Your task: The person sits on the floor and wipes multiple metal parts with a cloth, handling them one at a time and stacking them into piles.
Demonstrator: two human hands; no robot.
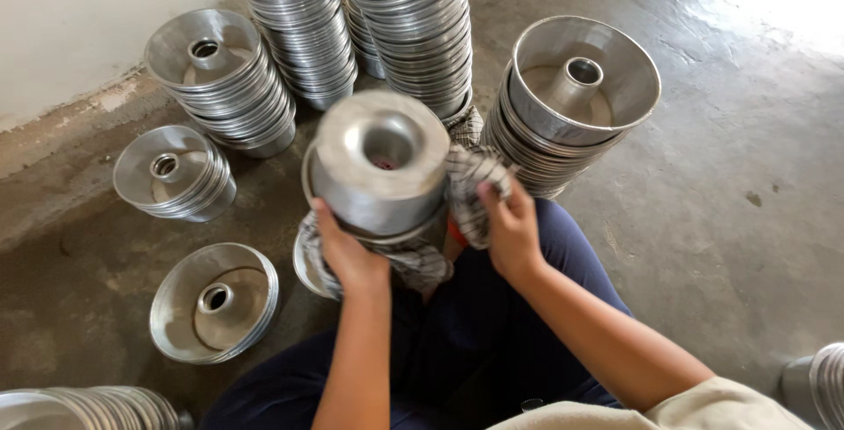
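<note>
The left hand (347, 250) has a closed grip on the lower rim of a round metal tube pan (380, 162), fingers curled up its side from below. The right hand (510, 228) is closed on a checked cloth (470, 188) and presses it to the pan's right side. The pan sits between the hands above the person's lap, bottom toward the camera, and is blurred. More of the cloth hangs beneath it, over a further metal rim at the knee.

Judging by how things lie, this one pan is mid-wipe. Which surrounding pans are finished and which remain cannot be told, as they all look alike.

Both forearms reach forward from the bottom of the view, elbows bent, wrists turned inward toward each other.

Nested stacks stand on the concrete floor (721, 201): a tall stack (571, 100) just right, two tall columns (387, 21) behind, lower stacks (220, 74) to the left, and a single pan (214, 302) near the left knee.
</note>
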